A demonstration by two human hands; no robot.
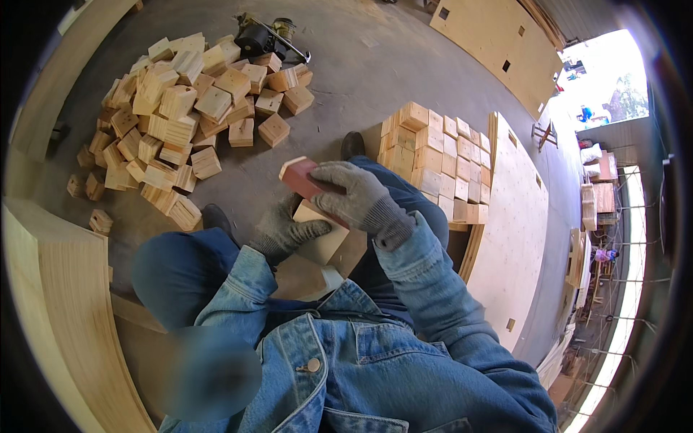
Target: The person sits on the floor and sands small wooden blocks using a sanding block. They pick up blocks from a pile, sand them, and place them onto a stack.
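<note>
My right hand (354,191), in a grey knit glove, is closed around a reddish-brown sanding block (297,177) with a pale wooden end. It rests against a pale wooden block (323,244) held over my lap. My left hand (283,229), gloved the same way, grips that wooden block from its left side, thumb across the near part. The sanding block and my right hand hide part of the wooden block's upper face.
A loose heap of wooden blocks (177,108) lies ahead on the left, with a dark power tool (267,37) behind it. Neatly stacked blocks (440,155) stand to the right, beside a long plywood panel (516,238). Boards (68,289) rise close on my left.
</note>
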